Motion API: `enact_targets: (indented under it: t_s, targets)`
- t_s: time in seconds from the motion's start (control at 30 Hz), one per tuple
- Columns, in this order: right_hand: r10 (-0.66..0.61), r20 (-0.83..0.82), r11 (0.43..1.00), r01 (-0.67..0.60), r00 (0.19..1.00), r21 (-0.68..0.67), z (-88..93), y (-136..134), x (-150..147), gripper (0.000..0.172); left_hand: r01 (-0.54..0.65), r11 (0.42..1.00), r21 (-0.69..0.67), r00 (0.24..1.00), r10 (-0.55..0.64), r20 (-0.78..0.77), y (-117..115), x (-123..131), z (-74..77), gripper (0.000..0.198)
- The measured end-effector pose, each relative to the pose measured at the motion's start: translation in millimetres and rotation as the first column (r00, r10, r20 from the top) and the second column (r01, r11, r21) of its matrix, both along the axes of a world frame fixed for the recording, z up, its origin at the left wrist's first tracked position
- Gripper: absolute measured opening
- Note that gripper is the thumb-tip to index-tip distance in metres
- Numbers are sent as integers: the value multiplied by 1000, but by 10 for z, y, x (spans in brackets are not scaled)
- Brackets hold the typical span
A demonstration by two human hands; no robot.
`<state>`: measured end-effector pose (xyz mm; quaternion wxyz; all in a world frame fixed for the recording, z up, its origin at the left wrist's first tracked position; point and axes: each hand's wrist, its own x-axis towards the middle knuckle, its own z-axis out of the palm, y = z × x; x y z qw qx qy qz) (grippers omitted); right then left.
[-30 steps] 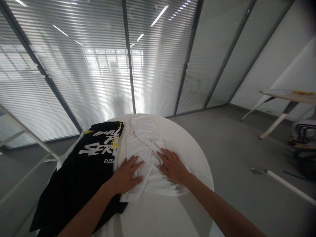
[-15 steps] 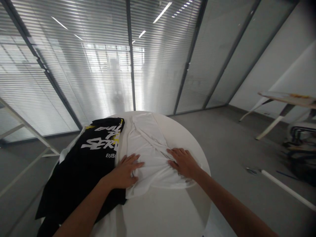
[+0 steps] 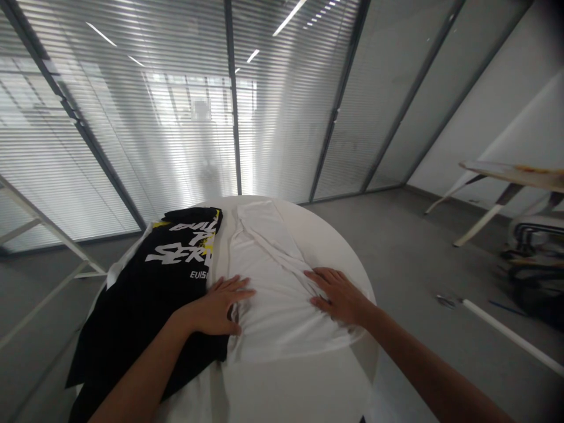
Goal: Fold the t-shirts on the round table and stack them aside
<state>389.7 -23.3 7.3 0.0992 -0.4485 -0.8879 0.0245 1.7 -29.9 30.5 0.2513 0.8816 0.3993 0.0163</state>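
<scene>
A white garment (image 3: pixel 273 311) lies flat on a round white table (image 3: pixel 332 238), with creases running across it and a fold along its right side. On its left edge rests my left hand (image 3: pixel 218 305), open with the fingers stretched out. My right hand (image 3: pixel 339 294) lies open on the garment's right side, palm down and fingers spread. To the left is a black T-shirt (image 3: pixel 145 311) with white and yellow lettering, beside and partly under my left wrist and forearm.
Glass partitions with blinds (image 3: pixel 185 147) stand behind the table. A white metal frame (image 3: pixel 48 220) is at the left. At the right are a wooden-topped table (image 3: pixel 515 176), a dark wheeled object (image 3: pixel 537 288) and a white pole (image 3: pixel 506 335) near the floor.
My right hand has slid a little to the right, and my left hand slightly left. The white garment is spread wider and flatter between them, its lower edge straighter.
</scene>
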Motion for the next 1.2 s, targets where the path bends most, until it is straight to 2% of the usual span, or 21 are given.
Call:
enact_targets:
  t_s: [0.13,0.27,0.3,0.4,0.5,0.6,0.7,0.8,0.97,1.1,1.2]
  targets:
    - [-30,3,999,30,1000,-27,52,-4,-19,61,25,999,-31,999,-24,34,-105,44,87,72]
    - [-119,-21,989,116,993,-87,118,-15,-69,52,-89,996,-2,991,89,100,-132,134,129,21]
    - [-160,-26,982,157,987,-103,128,-10,-73,50,-124,992,18,986,121,117,-116,150,112,20]
    - [-301,-6,944,298,953,-139,150,31,-63,48,-191,975,111,975,176,137,-39,162,4,31]
    - [-339,10,918,333,941,-215,225,84,-93,42,-232,953,194,969,208,136,42,139,-111,30]
    - [-334,-73,910,301,940,-285,389,77,-259,34,-257,936,240,959,217,179,102,116,-152,30]
    - [-325,-204,897,234,923,-374,571,-12,-548,31,-290,914,282,946,230,229,127,116,-124,26]
    - [-296,-288,875,137,911,-465,663,-127,-871,29,-317,897,309,929,227,293,113,146,-96,23]
    - [-258,-421,855,2,869,-519,559,-234,-1298,30,-241,930,279,931,141,337,63,225,-118,57]
    - [-199,-507,845,-116,839,-523,443,-267,-1502,31,-196,944,267,950,116,288,60,243,-139,54]
    - [-178,-574,821,-201,799,-535,430,-302,-1575,29,-181,947,265,951,100,294,80,236,-160,48]
